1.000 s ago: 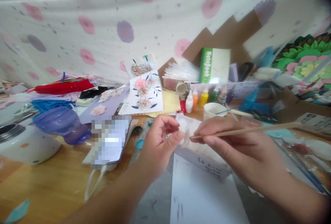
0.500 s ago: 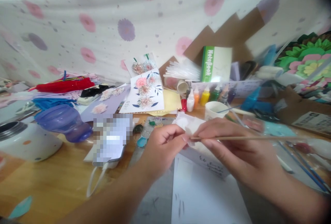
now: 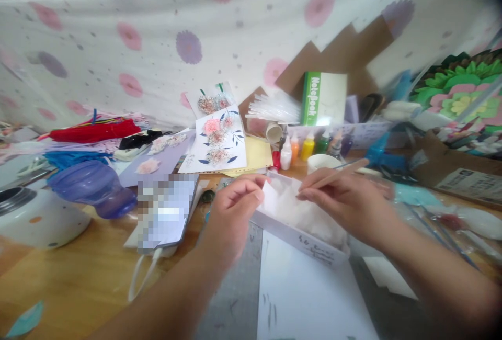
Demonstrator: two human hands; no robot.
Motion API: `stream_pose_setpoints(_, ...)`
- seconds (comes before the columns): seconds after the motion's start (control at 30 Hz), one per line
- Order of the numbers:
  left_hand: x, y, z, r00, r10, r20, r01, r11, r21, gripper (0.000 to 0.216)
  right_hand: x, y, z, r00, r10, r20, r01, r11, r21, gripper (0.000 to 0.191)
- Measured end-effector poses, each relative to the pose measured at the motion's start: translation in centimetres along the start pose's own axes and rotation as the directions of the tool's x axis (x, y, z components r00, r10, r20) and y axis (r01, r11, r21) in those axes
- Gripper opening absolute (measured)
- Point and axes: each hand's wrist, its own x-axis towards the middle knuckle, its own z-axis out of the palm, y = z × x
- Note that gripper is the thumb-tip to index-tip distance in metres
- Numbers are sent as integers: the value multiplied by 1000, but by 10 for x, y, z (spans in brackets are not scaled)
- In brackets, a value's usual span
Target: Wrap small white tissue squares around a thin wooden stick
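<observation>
My left hand (image 3: 237, 209) is closed in a pinch on the edge of a small white paper piece (image 3: 270, 199) above the near side of a shallow white box. That box (image 3: 300, 238) has handwriting on its front and holds crumpled white pieces (image 3: 308, 217). Over the box's right part, my right hand (image 3: 349, 206) grips a thin wooden stick (image 3: 341, 172), which slants up to the right. The fingertips of my right hand are close to the white pieces. Beneath the box lies a white sheet (image 3: 309, 293) on a grey mat (image 3: 231, 298).
A phone (image 3: 168, 214) with a white cable lies left, near a purple translucent cup (image 3: 98, 188) and a white jar (image 3: 43, 219). Behind the box stand a white cup (image 3: 321, 162) and several paint bottles (image 3: 308, 146). Brushes (image 3: 443, 235) lie right.
My hands have moved apart, the left one leftward with the white piece. The stick, level between both hands before, now slants up from my right hand. The box's contents are more exposed.
</observation>
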Motion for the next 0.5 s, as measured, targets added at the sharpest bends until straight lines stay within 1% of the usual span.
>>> stream_pose_setpoints(0.07, -1, 3, 2, 1000, -11, -7, 10, 995, -103, 21, -1, 1, 2, 999, -33, 11, 33, 999, -21, 17)
stream_pose_setpoints(0.13, -2, 6, 2, 999, -31, 15, 33, 985, -171, 22, -1, 2, 1, 999, -32, 8, 32, 998, -50, 17)
stream_pose_setpoints(0.2, -2, 7, 3, 998, -45, 48, 54, 981, -188, 21, 0, 1, 0, 1000, -17, -20, 16, 998, -66, 16)
stream_pose_setpoints(0.27, -3, 8, 3, 995, -46, 86, 58, 988, -146, 18, 0, -2, -3, 997, -3, -76, 0, 999, -43, 14)
stream_pose_setpoints(0.3, -3, 7, 3, 993, -39, 107, 52, 992, -118, 17, 0, -5, -4, 994, 10, -108, -10, 1000, -2, 13)
stream_pose_setpoints(0.37, -4, 5, 3, 985, -26, 168, 41, 995, -88, 17, -1, -12, -4, 988, 45, -149, -23, 989, 146, 11)
stream_pose_setpoints(0.43, -4, 2, 2, 973, -3, 231, 27, 995, -96, 16, -5, -19, -3, 987, 67, -149, -15, 944, 328, 10)
stream_pose_setpoints(0.5, -4, -2, 0, 964, 22, 263, 5, 995, -101, 16, -9, -24, -1, 991, 61, -120, 0, 890, 456, 10)
